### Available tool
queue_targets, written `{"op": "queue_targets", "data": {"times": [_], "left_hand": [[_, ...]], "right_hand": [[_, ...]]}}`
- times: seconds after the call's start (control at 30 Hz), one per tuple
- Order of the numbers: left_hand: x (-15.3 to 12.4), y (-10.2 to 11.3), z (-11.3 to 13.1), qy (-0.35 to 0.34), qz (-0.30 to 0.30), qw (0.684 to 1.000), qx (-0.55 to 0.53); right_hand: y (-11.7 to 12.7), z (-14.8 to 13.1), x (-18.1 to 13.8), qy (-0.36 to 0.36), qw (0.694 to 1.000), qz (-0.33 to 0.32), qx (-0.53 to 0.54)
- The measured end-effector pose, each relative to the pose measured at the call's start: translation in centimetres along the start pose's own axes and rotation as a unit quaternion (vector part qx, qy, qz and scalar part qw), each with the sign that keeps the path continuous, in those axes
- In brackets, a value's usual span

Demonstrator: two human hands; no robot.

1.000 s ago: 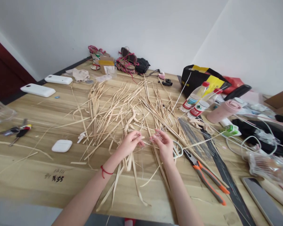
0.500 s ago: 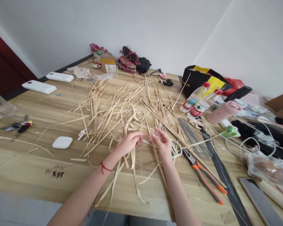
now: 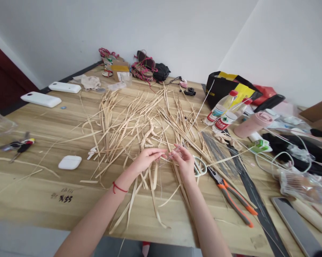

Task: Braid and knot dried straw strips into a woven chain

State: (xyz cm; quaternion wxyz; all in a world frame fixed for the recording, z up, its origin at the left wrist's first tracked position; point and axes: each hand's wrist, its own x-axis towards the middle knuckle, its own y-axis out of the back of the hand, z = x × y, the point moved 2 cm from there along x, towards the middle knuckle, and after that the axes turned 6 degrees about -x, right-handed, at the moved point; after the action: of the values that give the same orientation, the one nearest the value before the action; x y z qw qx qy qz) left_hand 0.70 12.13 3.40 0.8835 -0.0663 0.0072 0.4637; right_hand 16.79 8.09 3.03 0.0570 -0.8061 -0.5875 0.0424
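Both of my hands meet over the middle of the wooden table. My right hand (image 3: 184, 162) is closed in a pinch on a thin pale wire (image 3: 202, 107), whose long end sticks up to the right. My left hand (image 3: 149, 159) has its fingertips pinched together by the wire's near part, just short of the right fingertips; the fine strand between them is hard to make out. Right behind my left hand lies a braided, branching piece of straw (image 3: 148, 136). Loose straw strips (image 3: 107, 121) spread around and under my hands. Green-handled scissors (image 3: 200, 166) lie beside my right hand.
Orange-handled pliers (image 3: 234, 200) and a bundle of grey wires (image 3: 220, 153) lie to the right. Bottles (image 3: 225, 119), a pink tumbler (image 3: 253, 124) and a black bag (image 3: 216, 89) stand behind. A white earbud case (image 3: 70, 162) and keys (image 3: 19, 145) are on the left.
My left hand's index finger was extended toward the wire; its fingers are now drawn together at it. My right hand keeps its pinch. The view has shifted slightly.
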Motion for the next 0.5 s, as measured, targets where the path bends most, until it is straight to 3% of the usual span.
{"op": "queue_targets", "data": {"times": [0.33,0.5], "left_hand": [[-0.5,0.0,0.7,0.079,-0.002,0.989,-0.124],[-0.4,-0.5,1.1,0.012,0.011,0.999,-0.042]], "right_hand": [[0.1,-0.2,0.0,0.008,1.000,0.009,-0.014],[0.2,-0.2,0.0,0.020,1.000,0.021,-0.006]]}}
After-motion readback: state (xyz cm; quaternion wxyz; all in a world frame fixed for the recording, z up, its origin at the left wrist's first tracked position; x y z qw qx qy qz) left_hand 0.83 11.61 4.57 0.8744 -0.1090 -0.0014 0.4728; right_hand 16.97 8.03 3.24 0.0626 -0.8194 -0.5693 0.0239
